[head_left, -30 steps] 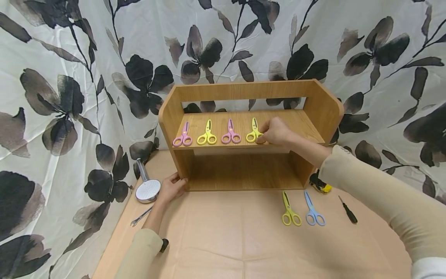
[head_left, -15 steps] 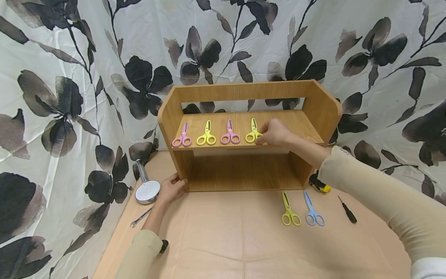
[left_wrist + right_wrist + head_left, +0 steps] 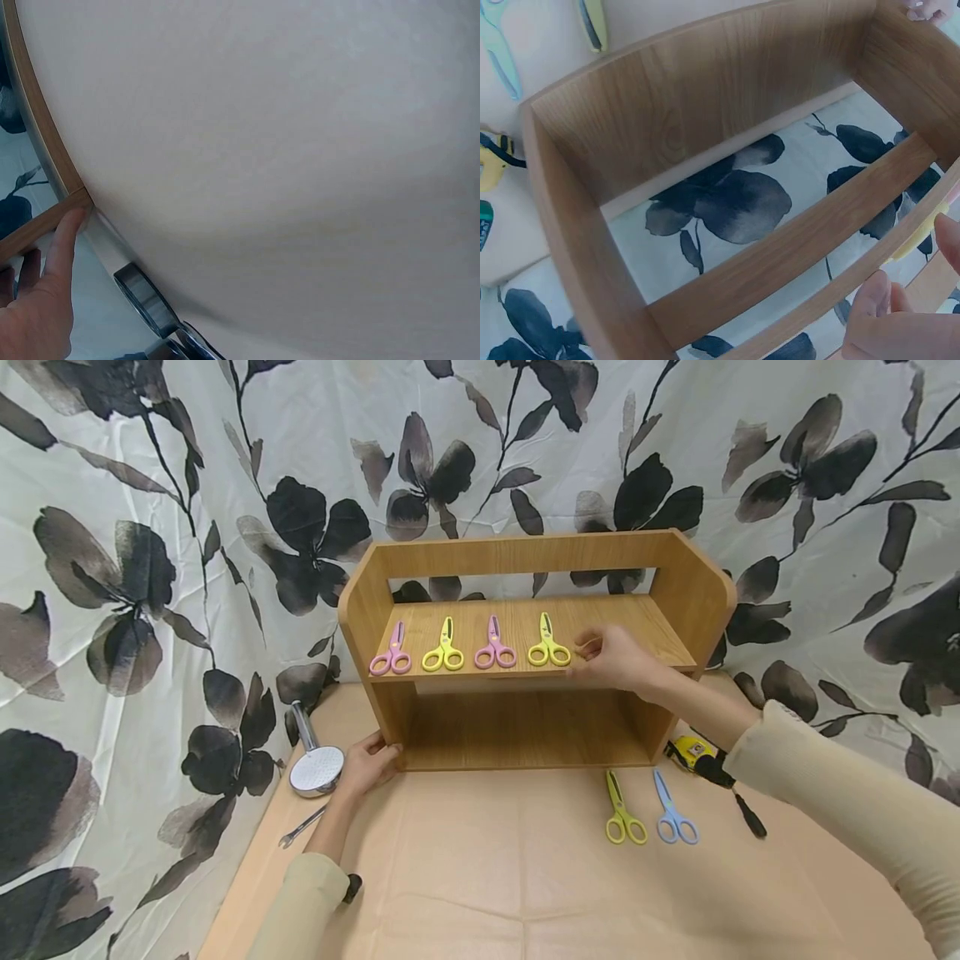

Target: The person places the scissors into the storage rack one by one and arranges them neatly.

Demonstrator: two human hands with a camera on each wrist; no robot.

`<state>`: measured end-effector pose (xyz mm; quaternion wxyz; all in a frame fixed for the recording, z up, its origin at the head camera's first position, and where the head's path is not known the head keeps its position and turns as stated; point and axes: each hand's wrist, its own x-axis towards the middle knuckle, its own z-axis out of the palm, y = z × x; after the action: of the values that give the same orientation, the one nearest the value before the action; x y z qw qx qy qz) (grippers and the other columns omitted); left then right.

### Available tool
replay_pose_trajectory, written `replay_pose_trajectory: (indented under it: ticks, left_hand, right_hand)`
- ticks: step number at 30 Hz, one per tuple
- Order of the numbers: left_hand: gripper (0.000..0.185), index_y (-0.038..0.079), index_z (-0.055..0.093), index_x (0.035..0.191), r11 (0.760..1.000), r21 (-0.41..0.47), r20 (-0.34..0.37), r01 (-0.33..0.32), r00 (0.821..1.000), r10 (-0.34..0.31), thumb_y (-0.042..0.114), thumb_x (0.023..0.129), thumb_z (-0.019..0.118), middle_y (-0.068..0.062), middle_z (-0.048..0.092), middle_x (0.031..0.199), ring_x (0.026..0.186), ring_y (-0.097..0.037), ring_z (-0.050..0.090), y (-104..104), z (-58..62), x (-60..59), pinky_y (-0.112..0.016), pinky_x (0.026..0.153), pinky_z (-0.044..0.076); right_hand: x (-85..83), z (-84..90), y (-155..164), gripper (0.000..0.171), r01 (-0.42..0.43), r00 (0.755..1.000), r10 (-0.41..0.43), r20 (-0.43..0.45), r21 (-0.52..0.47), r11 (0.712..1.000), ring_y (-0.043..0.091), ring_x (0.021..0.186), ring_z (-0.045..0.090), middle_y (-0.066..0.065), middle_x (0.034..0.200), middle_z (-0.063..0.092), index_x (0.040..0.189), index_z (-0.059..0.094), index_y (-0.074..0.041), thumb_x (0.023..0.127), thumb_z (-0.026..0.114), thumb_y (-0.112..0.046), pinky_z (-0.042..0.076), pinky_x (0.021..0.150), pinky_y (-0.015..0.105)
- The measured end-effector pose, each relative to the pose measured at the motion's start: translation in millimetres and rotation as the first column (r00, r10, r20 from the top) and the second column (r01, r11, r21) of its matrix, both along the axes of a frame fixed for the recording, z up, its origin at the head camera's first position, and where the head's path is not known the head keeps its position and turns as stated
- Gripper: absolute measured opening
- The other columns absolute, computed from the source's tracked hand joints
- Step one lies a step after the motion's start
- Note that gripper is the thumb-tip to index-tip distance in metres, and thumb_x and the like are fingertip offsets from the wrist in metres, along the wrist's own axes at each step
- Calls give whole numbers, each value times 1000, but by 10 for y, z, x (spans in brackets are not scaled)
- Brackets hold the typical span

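In the head view, a wooden two-tier shelf [image 3: 517, 727] stands on the table. On its upper board, pink scissors [image 3: 391, 652], yellow scissors [image 3: 443, 647], another pink pair [image 3: 495, 645] and another yellow pair [image 3: 548, 643] lie in a row, handles frontward. My right hand [image 3: 615, 653] hovers just right of the last yellow pair; in the right wrist view its thumb [image 3: 870, 296] and finger stand apart, with nothing seen between them. My left hand [image 3: 369, 763] touches the shelf's lower left corner; the left wrist view shows one straight finger [image 3: 64, 240] against that panel's edge.
Yellow-green scissors [image 3: 625, 810] and blue scissors [image 3: 673, 814] lie before the shelf's right side. A tape measure [image 3: 690, 749] and a dark-handled screwdriver [image 3: 750, 818] sit near my right sleeve. A shower head [image 3: 318, 770] and a wrench [image 3: 302, 827] lie left. Floral cloth hangs behind.
My right hand has let go of the rightmost yellow scissors and drawn back slightly right. The sleeve's shift uncovers more of the tape measure. My left hand stays in place.
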<state>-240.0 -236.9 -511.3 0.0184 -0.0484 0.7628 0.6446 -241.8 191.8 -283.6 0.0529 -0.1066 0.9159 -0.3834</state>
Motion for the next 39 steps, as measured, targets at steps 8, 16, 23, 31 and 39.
replay_pose_trajectory:
  ticks: [8, 16, 23, 31, 39]
  left_hand:
    - [59, 5, 44, 157, 1000, 11, 0, -1, 1000, 1, 12, 102, 63, -27, 54, 151, 128, -36, 60, -13, 24, -17, -55, 102, 55]
    - [59, 5, 45, 157, 1000, 29, 0, 7, 1000, -7, 12, 101, 64, -26, 53, 152, 126, -38, 61, 7, 42, -34, -55, 103, 55]
    - [61, 6, 45, 157, 1000, 18, -5, 2, 1000, -2, 13, 100, 65, -26, 54, 152, 127, -38, 60, 27, 56, -51, -56, 103, 54]
    - [60, 5, 45, 157, 1000, 24, -17, -4, 1000, 4, 11, 100, 65, -27, 53, 151, 131, -40, 57, 10, 2, -66, -57, 102, 55]
    - [59, 5, 44, 157, 999, 47, -5, -4, 1000, 4, 11, 102, 63, -28, 51, 153, 135, -41, 54, -19, -58, -59, -60, 104, 52]
  right_hand:
    - [309, -197, 278, 57, 14, 999, -17, -39, -62, 998, 31, 119, 55, 19, 131, 57, 142, 52, 0, 95, 77, -20, 49, 97, 30]
    - [612, -620, 561, 62, 82, 996, -88, -32, -148, 986, 33, 123, 58, 19, 135, 60, 141, 54, -2, 93, 80, -32, 47, 83, 6]
    - [828, -1052, 741, 68, 123, 992, -121, 26, -215, 969, 35, 130, 57, 17, 144, 56, 145, 50, -5, 94, 78, -41, 50, 87, 6]
    - [1030, -1603, 884, 71, 145, 988, -119, 97, -330, 933, 2, 122, 58, 19, 150, 51, 150, 44, -2, 96, 76, -34, 48, 94, 4]
    - [1179, -2140, 931, 69, 158, 983, -100, 155, -427, 890, -13, 115, 55, 27, 152, 48, 152, 42, 2, 97, 76, -24, 49, 97, 7]
